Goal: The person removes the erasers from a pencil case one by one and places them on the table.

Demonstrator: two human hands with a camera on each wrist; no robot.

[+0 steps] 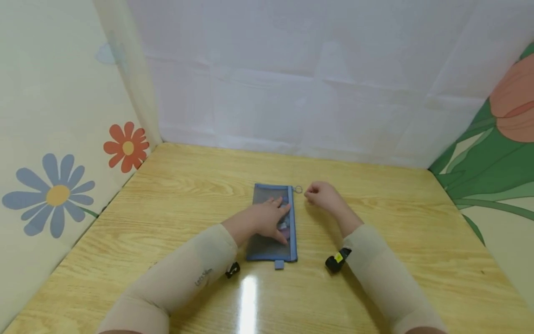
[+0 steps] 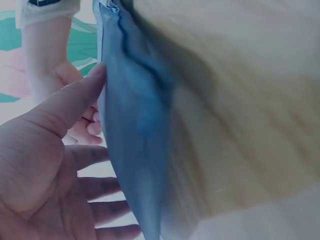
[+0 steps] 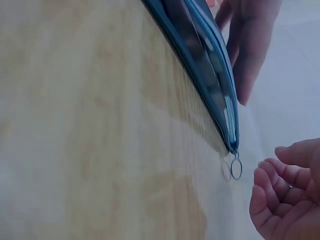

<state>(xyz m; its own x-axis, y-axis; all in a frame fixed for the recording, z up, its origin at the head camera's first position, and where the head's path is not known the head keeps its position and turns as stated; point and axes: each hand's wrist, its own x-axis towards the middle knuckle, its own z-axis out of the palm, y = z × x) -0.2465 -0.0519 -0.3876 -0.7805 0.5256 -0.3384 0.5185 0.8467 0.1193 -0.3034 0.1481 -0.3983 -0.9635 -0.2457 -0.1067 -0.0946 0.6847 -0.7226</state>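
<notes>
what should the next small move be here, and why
Probably have the right hand pinch the ring at the pouch's far corner: that hand is curled close beside the ring but holds nothing, the left hand lies on the pouch and could steady it, and the pouch gapes along its ring side.

We trace a lane of tabletop (image 1: 306,301) between the left sleeve (image 1: 187,276) and the right sleeve (image 1: 385,273) to the near end of the pouch (image 1: 264,251); a black device (image 1: 335,264) juts in from the right. The left hand (image 1: 268,220) blocks the pouch's middle from above. Between the zip edges (image 3: 226,70) we note a narrow slot, and between ring (image 3: 241,170) and right hand (image 1: 327,197) a gap. A white backdrop (image 1: 292,102) bounds the far side.
</notes>
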